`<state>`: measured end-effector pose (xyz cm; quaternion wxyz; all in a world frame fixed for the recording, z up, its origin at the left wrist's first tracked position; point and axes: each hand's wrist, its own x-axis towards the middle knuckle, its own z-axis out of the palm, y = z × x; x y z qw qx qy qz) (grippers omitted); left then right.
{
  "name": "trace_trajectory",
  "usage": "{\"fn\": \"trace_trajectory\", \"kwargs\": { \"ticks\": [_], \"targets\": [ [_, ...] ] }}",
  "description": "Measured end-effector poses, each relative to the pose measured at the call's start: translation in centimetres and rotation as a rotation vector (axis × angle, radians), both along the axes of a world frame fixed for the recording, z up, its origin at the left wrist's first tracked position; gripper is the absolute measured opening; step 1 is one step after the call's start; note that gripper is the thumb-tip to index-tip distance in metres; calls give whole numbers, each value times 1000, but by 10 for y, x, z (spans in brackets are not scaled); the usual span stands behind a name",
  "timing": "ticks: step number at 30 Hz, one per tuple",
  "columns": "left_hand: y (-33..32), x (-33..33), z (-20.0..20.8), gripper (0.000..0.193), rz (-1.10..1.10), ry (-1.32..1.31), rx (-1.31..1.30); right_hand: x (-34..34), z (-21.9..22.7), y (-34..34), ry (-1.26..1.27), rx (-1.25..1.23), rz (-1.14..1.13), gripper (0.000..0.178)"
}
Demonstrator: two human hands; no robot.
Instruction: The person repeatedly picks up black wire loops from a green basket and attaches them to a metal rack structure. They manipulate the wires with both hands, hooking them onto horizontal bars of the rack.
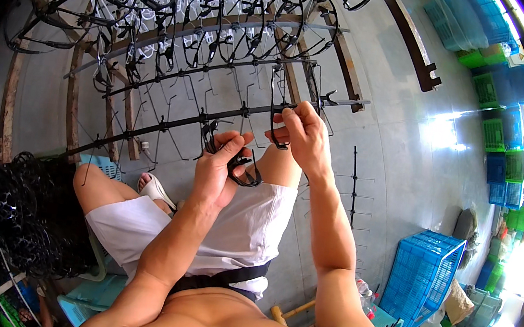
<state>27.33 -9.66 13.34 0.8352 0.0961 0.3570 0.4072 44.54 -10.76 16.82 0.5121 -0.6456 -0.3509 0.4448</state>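
Your right hand (302, 131) pinches a slim, curved black plastic frame (273, 96), long axis crossing the straight black metal rod with wire hooks (182, 122) near its right end, contact unclear; your left hand (214, 169), lower and leftward, curls around looped black plastic pieces (248, 181)

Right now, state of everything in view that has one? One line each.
Left hand: closed on black curved pieces
Right hand: pinching a black loop
Front bar: hooks bare toward its left end
Upper black loops: hung up
Black heap: tangled
White slipper: worn
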Motion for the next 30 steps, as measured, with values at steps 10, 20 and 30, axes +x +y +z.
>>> {"fn": "trace_trajectory", "kwargs": {
  "ticks": [10, 20, 30],
  "targets": [
    [-15, -11, -11, 28, -96, -73, -11, -23, 11, -13, -682, 237, -169, 24],
    [-25, -29, -4, 49, -188, -252, 10, -87, -14, -60, -375, 15, 59, 42],
    [-23, -45, -5, 35, -105, -25, 32, -57, 43, -48, 411, -16, 427, 19]
  ]
}}
